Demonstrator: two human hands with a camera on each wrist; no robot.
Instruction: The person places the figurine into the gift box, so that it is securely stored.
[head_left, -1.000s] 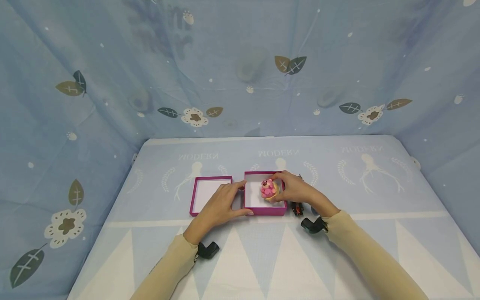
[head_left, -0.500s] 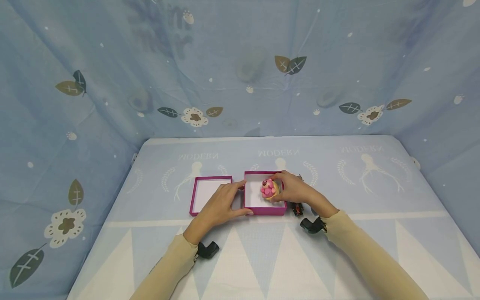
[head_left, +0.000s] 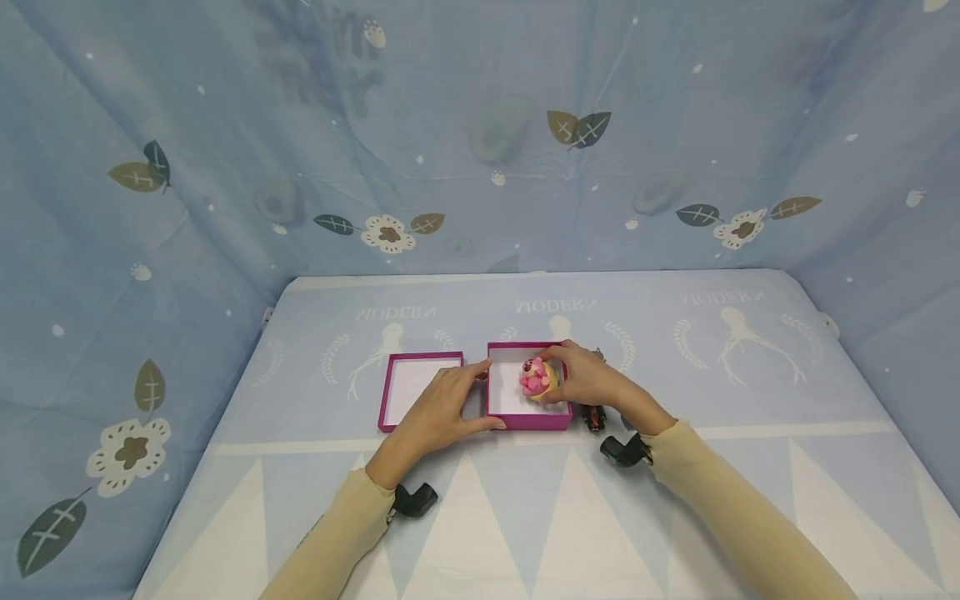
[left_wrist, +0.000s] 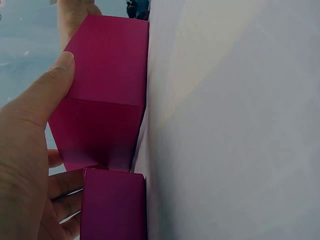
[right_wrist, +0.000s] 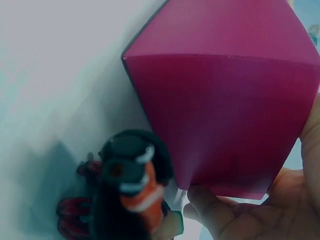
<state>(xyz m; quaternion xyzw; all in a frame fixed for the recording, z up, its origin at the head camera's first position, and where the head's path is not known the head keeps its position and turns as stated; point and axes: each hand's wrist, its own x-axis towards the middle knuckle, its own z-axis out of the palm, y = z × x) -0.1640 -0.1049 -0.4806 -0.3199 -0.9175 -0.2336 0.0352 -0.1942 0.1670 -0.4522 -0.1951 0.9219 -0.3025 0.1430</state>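
Observation:
A magenta box point(head_left: 528, 422) with a white inside stands uncovered in the middle of the table. My left hand point(head_left: 442, 408) grips its left side, thumb at the near corner and fingers toward the far one. Inside the box, near its right wall, is a pink bear figure point(head_left: 536, 379) with a yellow part. The thumb and fingers of my right hand point(head_left: 588, 377) grip it from the right. In the left wrist view the left thumb presses the box's point(left_wrist: 110, 60) edge. The box wall point(right_wrist: 220, 110) hides the bear in the right wrist view.
A matching lid point(head_left: 408, 387) lies inside up, left of the box, partly behind my left hand. Right of the box, under my right wrist, sits a dark figure point(head_left: 595, 418) with orange markings. Dark red pieces point(right_wrist: 75, 215) are beside it.

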